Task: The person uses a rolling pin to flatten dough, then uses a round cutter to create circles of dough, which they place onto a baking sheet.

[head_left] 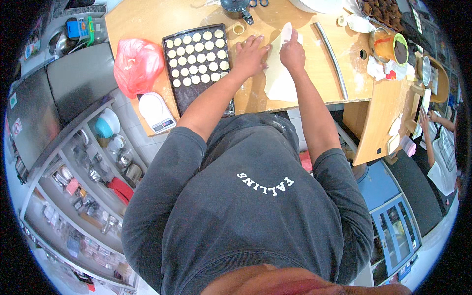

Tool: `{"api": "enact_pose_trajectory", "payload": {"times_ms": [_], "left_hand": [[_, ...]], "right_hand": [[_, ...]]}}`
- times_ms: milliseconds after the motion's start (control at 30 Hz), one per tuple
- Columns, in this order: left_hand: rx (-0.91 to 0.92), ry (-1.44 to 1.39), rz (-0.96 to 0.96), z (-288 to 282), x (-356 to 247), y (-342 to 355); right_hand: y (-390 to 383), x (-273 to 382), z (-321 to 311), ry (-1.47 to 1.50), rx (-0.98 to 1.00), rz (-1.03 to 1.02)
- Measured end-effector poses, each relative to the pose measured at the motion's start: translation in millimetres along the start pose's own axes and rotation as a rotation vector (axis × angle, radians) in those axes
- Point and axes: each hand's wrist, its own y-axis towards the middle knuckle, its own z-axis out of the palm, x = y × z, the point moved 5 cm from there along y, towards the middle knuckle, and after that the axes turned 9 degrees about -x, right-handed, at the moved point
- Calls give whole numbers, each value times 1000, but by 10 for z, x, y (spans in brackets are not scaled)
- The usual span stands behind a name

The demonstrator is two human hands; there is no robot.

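Note:
My left hand [250, 56] lies on the wooden table with its fingers spread, the fingertips beside the left edge of a pale cream sheet [280, 81]. Whether that sheet is thin rolled dough or paper, I cannot tell. My right hand [293, 51] is closed at the sheet's upper right side, pinching it. A small round cutter [238, 29] sits just beyond my left hand. To the left, a dark baking tray [196, 98] carries rows of small pale scalloped dough rounds [201, 58]. Right of the sheet lies a long metal rod [331, 60].
A red plastic bag [139, 66] and a white kitchen scale [155, 112] stand left of the tray. A dark jug [236, 6] and scissors [259, 2] are at the back. Bowls and an open tub [400, 49] crowd the right. Another person's hands [427, 120] show at far right.

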Motion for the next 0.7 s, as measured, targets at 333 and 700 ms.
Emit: {"api": "enact_pose_trajectory", "payload": {"times_ms": [333,700], "left_hand": [[-7,51,9,-40,-23,-11],[-17,30,3,-1,0,-22]], "right_hand": [[64,30,-5,-2,-58,-49],[68,14,34,-11,-56,-27]]}}
